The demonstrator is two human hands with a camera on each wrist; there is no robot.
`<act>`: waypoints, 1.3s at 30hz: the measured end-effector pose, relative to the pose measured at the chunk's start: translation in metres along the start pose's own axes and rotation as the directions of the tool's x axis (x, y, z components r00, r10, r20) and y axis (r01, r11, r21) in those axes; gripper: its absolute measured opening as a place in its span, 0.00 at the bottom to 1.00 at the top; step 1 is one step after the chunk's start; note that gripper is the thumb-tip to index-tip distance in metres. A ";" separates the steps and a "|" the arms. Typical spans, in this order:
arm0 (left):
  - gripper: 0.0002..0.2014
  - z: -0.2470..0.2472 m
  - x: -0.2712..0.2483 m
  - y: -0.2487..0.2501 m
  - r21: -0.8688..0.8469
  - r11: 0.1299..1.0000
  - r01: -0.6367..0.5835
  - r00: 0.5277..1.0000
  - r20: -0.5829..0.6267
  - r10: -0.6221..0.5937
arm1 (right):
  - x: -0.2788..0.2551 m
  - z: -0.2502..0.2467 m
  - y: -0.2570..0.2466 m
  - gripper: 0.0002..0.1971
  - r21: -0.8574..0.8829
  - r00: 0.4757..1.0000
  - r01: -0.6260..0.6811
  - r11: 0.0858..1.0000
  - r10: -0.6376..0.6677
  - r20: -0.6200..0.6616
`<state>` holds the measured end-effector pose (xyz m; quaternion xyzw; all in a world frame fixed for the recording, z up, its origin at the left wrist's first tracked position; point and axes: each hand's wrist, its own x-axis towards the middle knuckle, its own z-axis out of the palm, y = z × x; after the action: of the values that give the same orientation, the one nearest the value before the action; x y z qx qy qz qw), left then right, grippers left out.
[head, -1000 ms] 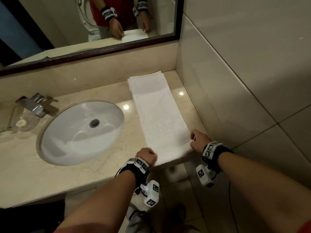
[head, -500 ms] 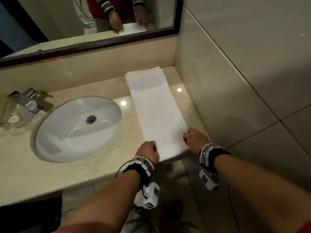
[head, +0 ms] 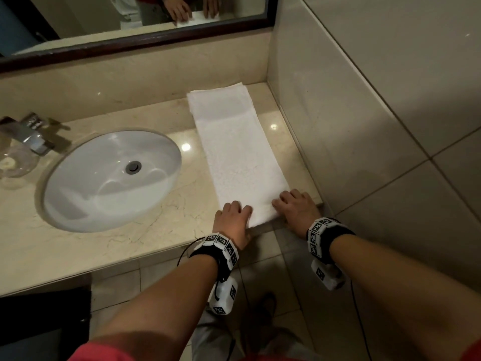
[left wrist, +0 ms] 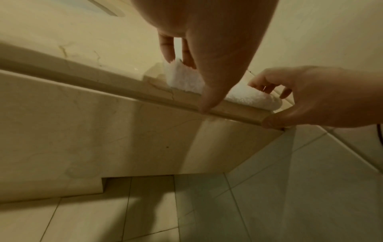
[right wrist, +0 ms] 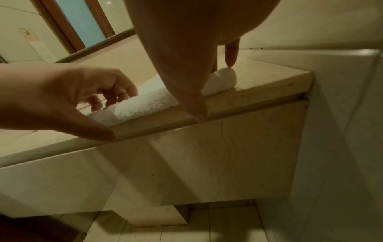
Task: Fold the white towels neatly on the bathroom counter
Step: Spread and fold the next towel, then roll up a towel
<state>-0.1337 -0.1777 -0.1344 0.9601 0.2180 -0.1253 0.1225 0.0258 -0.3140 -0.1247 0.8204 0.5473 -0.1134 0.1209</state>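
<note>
A white towel (head: 239, 157) lies as a long narrow strip on the marble counter (head: 104, 246), running from the back wall to the front edge, right of the sink. My left hand (head: 232, 217) rests on its near left corner and my right hand (head: 295, 205) on its near right corner. In the left wrist view the left fingers (left wrist: 167, 47) lie on top of the towel's thick near edge (left wrist: 184, 80) while the thumb presses the counter's front lip. The right wrist view shows the same: fingertips (right wrist: 231, 55) on the towel (right wrist: 145, 101), thumb down on the lip. Neither thumb is under the cloth.
An oval white sink (head: 109, 178) fills the counter's middle, with a chrome faucet (head: 28, 134) and a glass soap dish (head: 13, 165) to its left. A framed mirror (head: 135, 45) spans the back. The tiled wall (head: 364, 121) stands close to the towel's right side.
Both hands have slid a little inward onto the towel's near edge, and their fingers have spread out from a tighter curl. The towel lies as before.
</note>
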 end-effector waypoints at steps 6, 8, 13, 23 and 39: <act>0.29 0.003 -0.007 0.001 0.135 0.991 0.019 0.999 -0.039 -0.014 | 0.004 0.005 -0.012 0.20 -0.023 0.997 -0.062 0.998 0.061 -0.055; 0.26 0.003 -0.009 -0.001 0.130 0.991 0.036 0.998 -0.063 -0.028 | 0.007 0.004 -0.015 0.19 -0.018 0.995 -0.077 0.997 0.076 -0.065; 0.19 0.001 -0.012 -0.006 0.115 0.992 0.050 0.997 -0.071 -0.042 | 0.005 -0.001 -0.015 0.18 -0.035 0.996 -0.076 0.997 0.074 -0.040; 0.21 -0.035 -0.012 -0.023 -0.051 0.998 0.042 0.997 0.070 -0.038 | 0.008 -0.032 -0.003 0.15 0.172 0.991 -0.042 0.984 0.019 0.132; 0.14 -0.038 0.019 -0.047 -0.409 0.884 0.227 0.971 0.161 -0.175 | 0.036 -0.027 0.007 0.15 0.324 0.977 -0.128 0.938 0.063 0.204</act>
<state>-0.1310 -0.1181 -0.1125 0.8734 0.3307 -0.1441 0.3274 0.0471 -0.2768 -0.1105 0.8399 0.4653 -0.2769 0.0370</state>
